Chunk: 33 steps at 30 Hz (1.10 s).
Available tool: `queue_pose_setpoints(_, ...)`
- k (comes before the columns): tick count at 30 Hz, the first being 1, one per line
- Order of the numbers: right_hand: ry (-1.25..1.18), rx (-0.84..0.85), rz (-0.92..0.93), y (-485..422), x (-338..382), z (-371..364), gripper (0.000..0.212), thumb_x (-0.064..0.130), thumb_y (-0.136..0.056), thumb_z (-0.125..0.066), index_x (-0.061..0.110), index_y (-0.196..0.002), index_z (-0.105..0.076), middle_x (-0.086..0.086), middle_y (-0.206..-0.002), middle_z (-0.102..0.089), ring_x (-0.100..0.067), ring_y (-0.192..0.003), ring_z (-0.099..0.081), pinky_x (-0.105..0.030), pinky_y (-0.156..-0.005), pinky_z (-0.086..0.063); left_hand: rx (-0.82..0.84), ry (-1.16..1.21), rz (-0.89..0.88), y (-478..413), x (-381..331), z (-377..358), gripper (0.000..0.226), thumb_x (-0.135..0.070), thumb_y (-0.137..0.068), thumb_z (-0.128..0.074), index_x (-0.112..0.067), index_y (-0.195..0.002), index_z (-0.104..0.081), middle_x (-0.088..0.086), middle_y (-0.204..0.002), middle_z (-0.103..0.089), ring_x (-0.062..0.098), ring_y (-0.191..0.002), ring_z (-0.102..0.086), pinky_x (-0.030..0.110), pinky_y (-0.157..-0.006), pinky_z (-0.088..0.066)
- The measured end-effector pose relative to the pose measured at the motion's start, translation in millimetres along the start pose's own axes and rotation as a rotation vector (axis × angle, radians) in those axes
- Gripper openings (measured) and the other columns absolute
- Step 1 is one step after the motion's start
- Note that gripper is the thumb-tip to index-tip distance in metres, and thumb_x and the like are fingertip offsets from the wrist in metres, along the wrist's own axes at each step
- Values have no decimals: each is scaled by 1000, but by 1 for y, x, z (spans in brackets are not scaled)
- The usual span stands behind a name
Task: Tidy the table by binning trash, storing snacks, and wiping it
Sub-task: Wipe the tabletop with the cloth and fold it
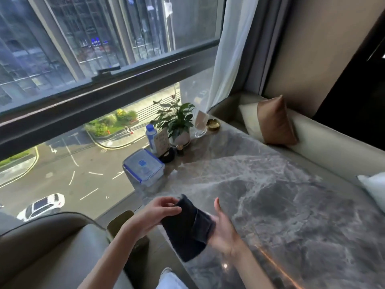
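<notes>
A dark folded cloth [187, 228] hangs between my two hands above the near left edge of the grey marble table [281, 205]. My left hand [154, 215] pinches the cloth's upper left edge with its fingertips. My right hand [224, 230] lies under the cloth's right side, palm up, fingers spread. A clear plastic storage box with a blue-rimmed lid [143, 165] stands shut at the table's far left corner by the window.
Behind the box stand a blue-capped bottle [151, 136], a small sign [162, 140], a potted plant [177, 124], a glass [201, 126] and a gold dish [213, 124]. Cushioned benches flank the table, with a brown and cream pillow [270, 122] on the right.
</notes>
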State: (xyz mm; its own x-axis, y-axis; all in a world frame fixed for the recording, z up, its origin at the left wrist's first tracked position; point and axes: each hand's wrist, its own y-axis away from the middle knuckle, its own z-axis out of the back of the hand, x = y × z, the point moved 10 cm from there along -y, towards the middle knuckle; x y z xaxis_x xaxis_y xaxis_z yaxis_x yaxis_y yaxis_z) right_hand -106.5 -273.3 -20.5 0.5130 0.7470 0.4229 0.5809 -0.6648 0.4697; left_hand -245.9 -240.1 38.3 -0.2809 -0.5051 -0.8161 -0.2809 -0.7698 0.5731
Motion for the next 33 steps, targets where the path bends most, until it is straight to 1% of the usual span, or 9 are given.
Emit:
queue_pose_setpoints(5,310,-98,49,-13,14,10,46,37,-91,-65,17,-132,-58,-12,-132,-63,-29,-125,-59,-47,-100,-48,124,-181,-24,-25,-38,-4,13,-17,-89,-66,-22,-96,-75,-3,-89,-77,11,-85,-73,20,-70,-56)
queue_pose_setpoints(10,417,-237,102,-57,33,32,54,5,-69,-67,12,-121,-56,-7,-102,-67,-23,-92,-66,-36,-70,-50,147,-258,-25,-59,-52,27,13,-21,-91,-63,-27,-96,-74,-10,-84,-74,0,-78,-69,13,-66,-51)
queue_pose_setpoints(15,339,-356,49,-98,53,46,63,5,-55,-51,13,-116,-61,-6,-83,-65,-17,-71,-63,-24,-52,-44,133,-336,-26,-117,-57,74,13,-27,-93,-60,-31,-99,-70,-10,-90,-67,-1,-84,-65,15,-76,-51)
queue_pose_setpoints(17,329,-371,2,-116,62,47,57,-1,-67,-50,13,-121,-61,-8,-91,-70,-18,-76,-66,-28,-55,-50,157,-409,-19,-144,-60,92,20,-28,-93,-60,-27,-111,-68,-6,-98,-67,9,-96,-63,26,-90,-51)
queue_pose_setpoints(20,320,-359,-67,-142,76,47,49,-3,-85,-52,14,-131,-57,-13,-121,-68,-28,-109,-64,-35,-79,-55,252,-575,-18,-182,-60,108,38,-27,-89,-65,-20,-126,-62,1,-112,-67,14,-101,-63,30,-94,-52)
queue_pose_setpoints(22,343,-346,-95,-155,88,42,41,15,-90,-64,11,-131,-59,-12,-122,-69,-23,-107,-68,-29,-80,-56,337,-644,-64,-204,-62,109,41,-18,-88,-64,-18,-129,-60,5,-119,-67,11,-100,-62,22,-87,-51)
queue_pose_setpoints(25,496,-408,-137,-167,103,48,67,44,-72,-80,11,-127,-62,-4,-114,-73,-15,-100,-69,-24,-79,-52,487,-679,-151,-228,-70,99,36,-10,-91,-58,-19,-126,-63,5,-120,-68,6,-97,-60,21,-86,-49)
queue_pose_setpoints(29,577,-501,114,-185,147,59,78,6,-77,-79,36,-139,-43,8,-134,-55,-5,-119,-56,-22,-91,-51,642,-838,-267,-260,-84,84,34,-9,-90,-53,-22,-118,-66,1,-100,-63,9,-92,-54,11,-76,-40)
queue_pose_setpoints(33,1058,-729,230,-206,202,64,46,-3,-82,-67,42,-94,-65,15,-95,-70,-8,-97,-61,-19,-79,-45,596,-1005,-357,-308,-113,81,36,-9,-90,-53,-24,-120,-66,3,-98,-51,24,-100,-55,29,-91,-46)
